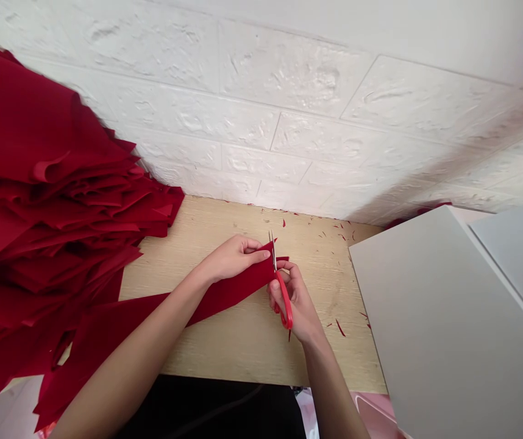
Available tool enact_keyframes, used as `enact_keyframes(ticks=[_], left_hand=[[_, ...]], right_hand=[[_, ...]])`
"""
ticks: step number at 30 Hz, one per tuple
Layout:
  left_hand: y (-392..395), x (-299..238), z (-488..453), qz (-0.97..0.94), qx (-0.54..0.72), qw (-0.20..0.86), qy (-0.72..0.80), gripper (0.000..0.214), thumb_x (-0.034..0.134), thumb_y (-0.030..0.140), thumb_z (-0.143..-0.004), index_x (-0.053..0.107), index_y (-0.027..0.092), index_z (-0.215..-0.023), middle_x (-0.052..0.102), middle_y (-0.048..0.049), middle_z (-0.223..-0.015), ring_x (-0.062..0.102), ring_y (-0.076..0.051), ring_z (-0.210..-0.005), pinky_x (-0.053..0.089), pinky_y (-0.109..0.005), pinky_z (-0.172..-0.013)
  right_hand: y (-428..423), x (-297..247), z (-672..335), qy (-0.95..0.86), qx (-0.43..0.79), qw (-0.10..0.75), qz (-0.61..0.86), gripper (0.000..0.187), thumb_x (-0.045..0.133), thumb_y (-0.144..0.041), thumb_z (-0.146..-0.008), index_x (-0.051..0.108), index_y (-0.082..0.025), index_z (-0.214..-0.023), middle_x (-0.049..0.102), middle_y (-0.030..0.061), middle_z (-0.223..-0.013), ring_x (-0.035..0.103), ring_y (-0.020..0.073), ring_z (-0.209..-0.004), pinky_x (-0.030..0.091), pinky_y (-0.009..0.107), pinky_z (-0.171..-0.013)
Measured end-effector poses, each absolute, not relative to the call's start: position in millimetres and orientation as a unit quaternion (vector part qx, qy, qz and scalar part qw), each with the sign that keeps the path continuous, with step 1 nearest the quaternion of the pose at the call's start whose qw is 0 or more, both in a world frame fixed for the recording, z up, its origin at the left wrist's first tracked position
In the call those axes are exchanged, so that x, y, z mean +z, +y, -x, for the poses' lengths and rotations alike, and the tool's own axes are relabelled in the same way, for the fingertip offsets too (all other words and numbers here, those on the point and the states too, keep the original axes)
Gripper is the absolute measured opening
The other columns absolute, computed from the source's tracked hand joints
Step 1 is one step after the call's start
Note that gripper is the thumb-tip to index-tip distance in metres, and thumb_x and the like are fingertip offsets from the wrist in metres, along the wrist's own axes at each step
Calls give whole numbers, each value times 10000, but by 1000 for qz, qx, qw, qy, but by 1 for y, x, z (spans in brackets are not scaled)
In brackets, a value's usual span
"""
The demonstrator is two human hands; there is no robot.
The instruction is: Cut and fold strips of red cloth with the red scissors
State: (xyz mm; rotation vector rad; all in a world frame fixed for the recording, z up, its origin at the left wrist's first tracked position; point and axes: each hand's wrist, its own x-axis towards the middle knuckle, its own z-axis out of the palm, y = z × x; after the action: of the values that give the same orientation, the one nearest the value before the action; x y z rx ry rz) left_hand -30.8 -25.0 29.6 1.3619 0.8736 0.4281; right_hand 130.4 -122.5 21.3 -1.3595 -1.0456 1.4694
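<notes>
A long strip of dark red fabric [229, 294] runs from the lower left to the middle of the table. My left hand [238, 257] pinches its upper edge close to the end, thumb on top. Red-handled scissors [284, 302] are in my right hand [298, 299], fingers closed round the handles. Their metal blades point away from me and lie across the fabric's end, crossing near the tip of my left thumb. A narrow sliver of red fabric shows just right of the blades. The far fingers of my right hand are partly hidden by the scissors.
A tall heap of red fabric pieces [92, 201] fills the left side, against a white brick-patterned wall [243, 122]. Small red scraps [340, 328] are strewn over the wooden table [243, 350]. A large white box-like object [439, 317] stands at the right.
</notes>
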Motion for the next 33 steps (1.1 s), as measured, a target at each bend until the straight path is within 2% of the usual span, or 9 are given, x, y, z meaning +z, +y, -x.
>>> enact_keyframes(ticks=[16, 33], left_hand=[[-27, 28, 30, -562, 192, 697, 401, 345, 608, 487, -857, 659, 159, -765, 633, 16, -658, 498, -97, -532, 348, -225, -527], [-26, 19, 32, -572, 194, 694, 392, 352, 591, 489, -870, 675, 156, -789, 608, 10, -681, 475, -106, -583, 373, -235, -589]], right_hand=[[-120, 20, -127, -402, 597, 430, 545, 526, 677, -645, -798, 441, -269, -1080, 480, -92, -648, 419, 93, -493, 341, 225, -455], [-121, 16, -123, -385, 608, 433, 543, 559, 736, -634, -746, 434, -265, -1038, 484, -109, -618, 392, 73, -458, 319, 209, -429]])
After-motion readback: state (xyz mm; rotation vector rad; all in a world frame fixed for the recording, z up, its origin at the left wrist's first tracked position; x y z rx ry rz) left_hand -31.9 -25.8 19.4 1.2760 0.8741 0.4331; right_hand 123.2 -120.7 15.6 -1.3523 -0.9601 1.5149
